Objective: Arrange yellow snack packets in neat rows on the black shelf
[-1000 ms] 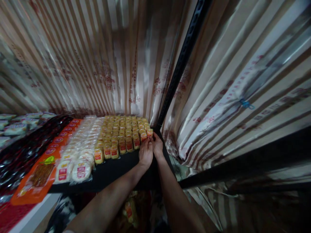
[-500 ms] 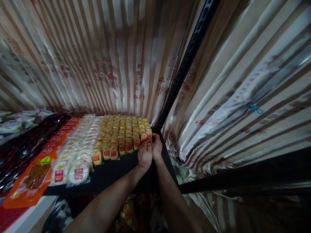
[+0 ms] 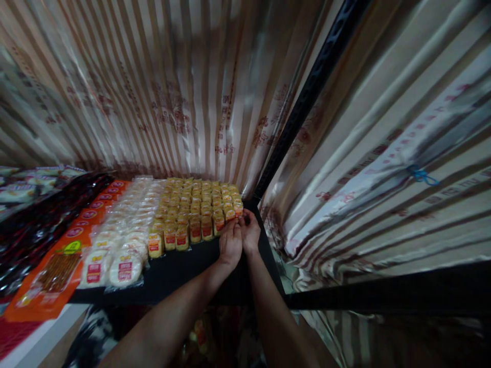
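Together, left hand [image 3: 230, 244] and right hand [image 3: 250, 232] pinch corner packet [image 3: 238, 210]; shelf edge [image 3: 184, 266] bare.

No writing can be read anywhere. The small yellow packs [image 3: 199, 204] at the back right corner of the black shelf [image 3: 184, 271] carry red labels with blurred print. The orange packets [image 3: 57, 260] near the shelf's left edge show red ovals and a yellow-green sticker, both illegible. The striped sheeting [image 3: 184, 92] behind bears red characters too smeared to make out.
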Motion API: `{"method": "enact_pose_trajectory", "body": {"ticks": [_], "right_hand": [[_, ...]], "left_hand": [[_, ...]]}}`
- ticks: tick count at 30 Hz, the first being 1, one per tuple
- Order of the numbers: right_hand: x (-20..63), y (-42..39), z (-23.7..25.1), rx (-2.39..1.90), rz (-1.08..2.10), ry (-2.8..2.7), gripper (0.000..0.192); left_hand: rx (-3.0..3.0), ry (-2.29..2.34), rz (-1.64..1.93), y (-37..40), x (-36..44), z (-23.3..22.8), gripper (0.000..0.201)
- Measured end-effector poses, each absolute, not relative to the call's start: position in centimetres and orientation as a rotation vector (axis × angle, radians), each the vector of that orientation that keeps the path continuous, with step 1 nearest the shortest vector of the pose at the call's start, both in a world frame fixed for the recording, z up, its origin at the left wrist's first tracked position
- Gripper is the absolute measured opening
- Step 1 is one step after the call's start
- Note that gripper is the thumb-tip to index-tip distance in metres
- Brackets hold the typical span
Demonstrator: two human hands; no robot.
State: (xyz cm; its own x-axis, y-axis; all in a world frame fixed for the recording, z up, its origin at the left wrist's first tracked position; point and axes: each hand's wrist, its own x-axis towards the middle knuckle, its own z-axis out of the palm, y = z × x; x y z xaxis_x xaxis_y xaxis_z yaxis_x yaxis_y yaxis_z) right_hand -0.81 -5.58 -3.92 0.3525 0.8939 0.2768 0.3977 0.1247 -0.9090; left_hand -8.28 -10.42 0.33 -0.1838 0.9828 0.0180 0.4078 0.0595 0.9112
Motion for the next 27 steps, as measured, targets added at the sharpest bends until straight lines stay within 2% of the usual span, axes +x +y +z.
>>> {"method": "enact_pose_trajectory", "body": {"ticks": [8, 12, 19, 23, 25, 27], "right_hand": [[-0.5, -6.4, -3.1, -1.496, 0.533, -1.173, 0.047], [-1.5, -9.4, -1.2, -1.480, 0.486, -1.117, 0.044], [-6.0, -19.4, 0.9, -1.313, 0.640, -1.067, 0.032], [-8.7, -26.0, -0.4, -1.323, 0.714, -1.290, 0.025], [-10.0, -28.4, -1.9, -1.384, 0.814, -1.461, 0.025], [-11.2, -29.8, -3.9, -1.478, 0.947, -1.689, 0.025]], "left_hand": [[1.416, 1.662, 1.112, -12.9, -9.0, 1.1, 0.031], [1.450, 1.604, 1.140, -16.2, -10.0, 0.7, 0.031], [1.503, 1.419, 1.141, -26.7, -13.7, -1.1, 0.028], [1.469, 1.452, 0.933, -31.6, -17.6, -3.5, 0.027], [1.434, 1.630, 0.692, -32.7, -20.0, -4.8, 0.030], [1.393, 1.840, 0.281, -32.9, -22.3, -6.1, 0.035]]}}
